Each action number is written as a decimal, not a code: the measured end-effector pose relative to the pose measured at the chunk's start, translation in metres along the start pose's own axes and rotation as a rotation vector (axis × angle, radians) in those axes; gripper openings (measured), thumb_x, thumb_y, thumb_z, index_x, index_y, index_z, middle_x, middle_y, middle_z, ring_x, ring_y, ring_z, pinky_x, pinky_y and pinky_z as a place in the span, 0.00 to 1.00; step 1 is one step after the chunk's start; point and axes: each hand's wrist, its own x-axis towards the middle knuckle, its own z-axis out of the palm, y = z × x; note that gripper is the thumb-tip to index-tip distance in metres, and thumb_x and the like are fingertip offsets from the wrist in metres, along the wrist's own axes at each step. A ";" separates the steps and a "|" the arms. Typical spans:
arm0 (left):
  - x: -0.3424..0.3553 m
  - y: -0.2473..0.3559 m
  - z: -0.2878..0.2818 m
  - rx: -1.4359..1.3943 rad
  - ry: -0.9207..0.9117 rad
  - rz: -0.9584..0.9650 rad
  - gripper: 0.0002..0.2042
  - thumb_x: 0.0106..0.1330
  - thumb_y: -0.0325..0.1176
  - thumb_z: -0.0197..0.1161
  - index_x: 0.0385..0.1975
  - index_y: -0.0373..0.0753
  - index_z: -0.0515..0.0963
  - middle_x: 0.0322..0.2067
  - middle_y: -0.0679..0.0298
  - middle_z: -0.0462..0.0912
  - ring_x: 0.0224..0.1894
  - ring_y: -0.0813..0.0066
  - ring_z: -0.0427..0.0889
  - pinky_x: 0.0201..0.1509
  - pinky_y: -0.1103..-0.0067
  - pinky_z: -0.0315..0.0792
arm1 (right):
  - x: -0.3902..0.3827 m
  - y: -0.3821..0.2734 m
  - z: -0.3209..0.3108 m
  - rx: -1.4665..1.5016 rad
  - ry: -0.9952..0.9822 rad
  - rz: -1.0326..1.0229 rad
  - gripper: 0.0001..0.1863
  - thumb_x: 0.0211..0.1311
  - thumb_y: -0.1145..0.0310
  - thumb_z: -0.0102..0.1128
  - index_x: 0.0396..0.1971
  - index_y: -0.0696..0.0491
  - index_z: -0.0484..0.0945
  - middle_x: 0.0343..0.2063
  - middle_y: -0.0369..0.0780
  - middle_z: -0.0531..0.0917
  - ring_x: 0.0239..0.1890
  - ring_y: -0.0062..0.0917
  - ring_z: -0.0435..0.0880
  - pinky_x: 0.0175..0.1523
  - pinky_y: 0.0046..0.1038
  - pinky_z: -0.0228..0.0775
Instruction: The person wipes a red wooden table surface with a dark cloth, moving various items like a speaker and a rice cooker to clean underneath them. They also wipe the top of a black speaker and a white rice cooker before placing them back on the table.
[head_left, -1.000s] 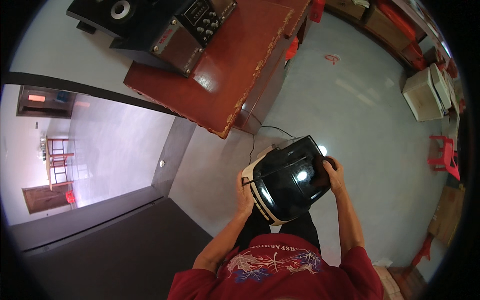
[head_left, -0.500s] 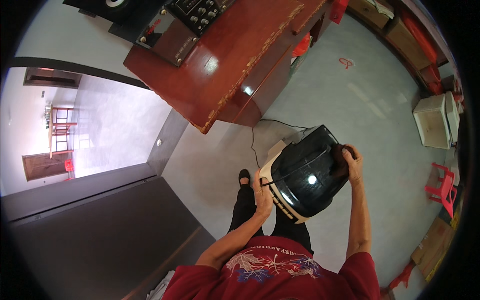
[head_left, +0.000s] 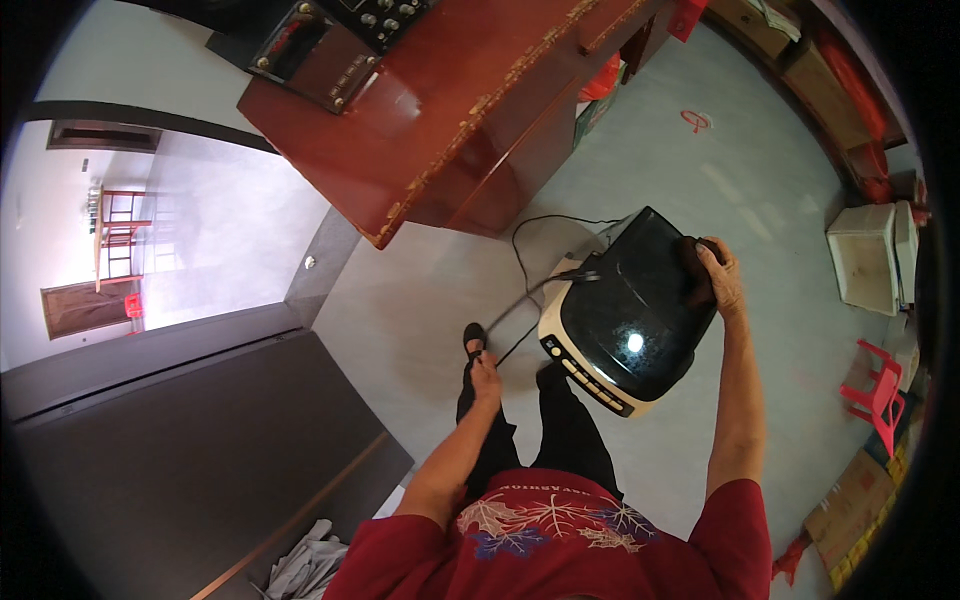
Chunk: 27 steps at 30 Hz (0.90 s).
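A boxy appliance with a glossy black top and a cream edge bearing a row of buttons stands in front of me; its exact kind I cannot tell. My left hand is closed on a black power cord, out to the left of the appliance. Part of that cord crosses to the appliance's far left corner and is blurred. At the right edge of the black top, my right hand is closed on a dark brown cloth pressed against the surface. Its fingertips are partly hidden.
A worn red-brown desk with audio equipment on it juts in ahead. To the left are a dark panel and a doorway. A pink stool, a white foam box and a cardboard box line the right side.
My left hand has left the appliance's button edge and moved left and down, drawing the cord away from the top. My right hand and the cloth have shifted slightly up and right.
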 end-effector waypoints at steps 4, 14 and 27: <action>-0.050 0.039 -0.012 -0.035 -0.400 -0.277 0.26 0.74 0.47 0.43 0.26 0.30 0.80 0.26 0.55 0.83 0.29 0.67 0.79 0.36 0.73 0.71 | 0.008 0.012 -0.003 0.039 -0.033 -0.004 0.22 0.59 0.54 0.63 0.41 0.58 0.78 0.34 0.36 0.81 0.39 0.20 0.75 0.47 0.23 0.68; -0.157 0.190 -0.062 -0.242 -0.249 0.465 0.19 0.75 0.41 0.40 0.23 0.36 0.65 0.18 0.63 0.69 0.20 0.72 0.71 0.35 0.72 0.75 | -0.003 0.018 0.020 -0.693 0.504 -0.448 0.19 0.56 0.57 0.62 0.41 0.56 0.77 0.43 0.44 0.79 0.46 0.40 0.74 0.51 0.36 0.66; -0.270 0.325 -0.079 -0.580 -0.785 0.713 0.15 0.76 0.45 0.42 0.40 0.38 0.64 0.21 0.67 0.61 0.19 0.81 0.56 0.22 0.81 0.53 | -0.153 0.025 0.030 -0.540 0.016 -0.501 0.26 0.45 0.71 0.64 0.49 0.50 0.71 0.49 0.41 0.72 0.50 0.40 0.69 0.53 0.38 0.64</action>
